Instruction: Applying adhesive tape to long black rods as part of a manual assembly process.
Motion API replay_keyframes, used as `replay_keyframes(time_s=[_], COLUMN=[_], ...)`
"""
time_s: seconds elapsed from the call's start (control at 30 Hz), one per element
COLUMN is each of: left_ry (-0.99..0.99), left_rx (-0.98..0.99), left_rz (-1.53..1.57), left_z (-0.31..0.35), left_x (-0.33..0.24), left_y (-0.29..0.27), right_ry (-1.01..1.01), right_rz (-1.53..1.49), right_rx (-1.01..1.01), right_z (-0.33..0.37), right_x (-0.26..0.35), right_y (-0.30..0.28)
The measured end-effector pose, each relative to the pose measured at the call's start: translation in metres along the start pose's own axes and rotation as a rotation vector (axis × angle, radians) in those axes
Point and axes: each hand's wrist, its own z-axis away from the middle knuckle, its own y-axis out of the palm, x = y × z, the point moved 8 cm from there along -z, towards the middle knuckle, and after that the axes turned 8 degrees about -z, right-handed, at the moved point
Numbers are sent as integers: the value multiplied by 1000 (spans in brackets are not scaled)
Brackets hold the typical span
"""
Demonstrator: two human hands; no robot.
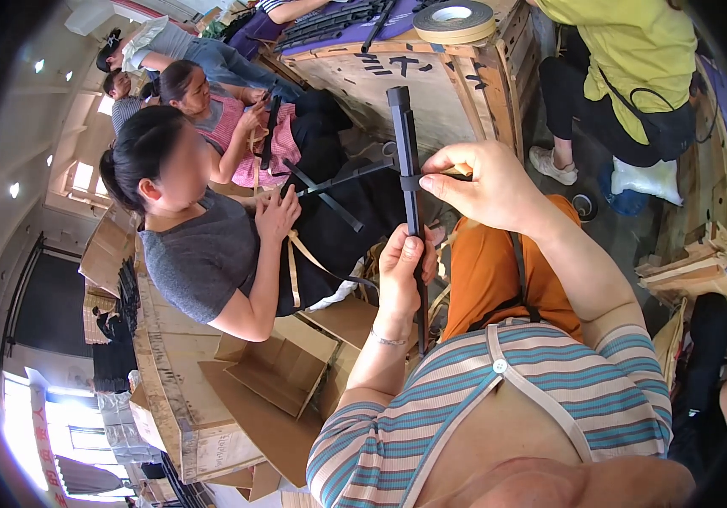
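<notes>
My left hand [404,269] is closed round a long black bar [403,127], holding it nearly upright in front of me. Its lower end runs down past my wrist toward my striped top. Higher up, a narrow black strip [410,182] circles the bar. My right hand [486,186] pinches at that strip between thumb and forefinger, touching the bar's right side; the curled fingers partly hide what they hold. To the left, a co-worker in a grey shirt [203,254] holds another dark bar [351,179], with a tan strip [294,269] hanging below their hands.
A wooden crate [380,85] ahead bears a wide tape roll [455,21] and several black bars [330,25]. Opened cardboard boxes [283,372] lie at lower left. A person in a yellow top [634,51] sits at right, near a blue basin [626,199] holding a white bag.
</notes>
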Motion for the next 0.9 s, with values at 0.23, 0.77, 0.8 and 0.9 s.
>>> replay_keyframes(time_s=[0.23,0.77,0.8,0.9], left_ry=[15,-94,-17,41], left_rx=[17,35,126,240], left_rz=[-57,120,122,170], left_z=[2,9,14,9], left_x=[-1,10,1,-16], left_y=[4,4,17,25], right_ry=[-19,-116,96,108], right_rz=[43,280,316,303], right_rx=[-46,-219,-234,-158], right_z=[3,-10,-18,-11], right_x=[2,-19,-55,-121], right_y=[1,12,8,3])
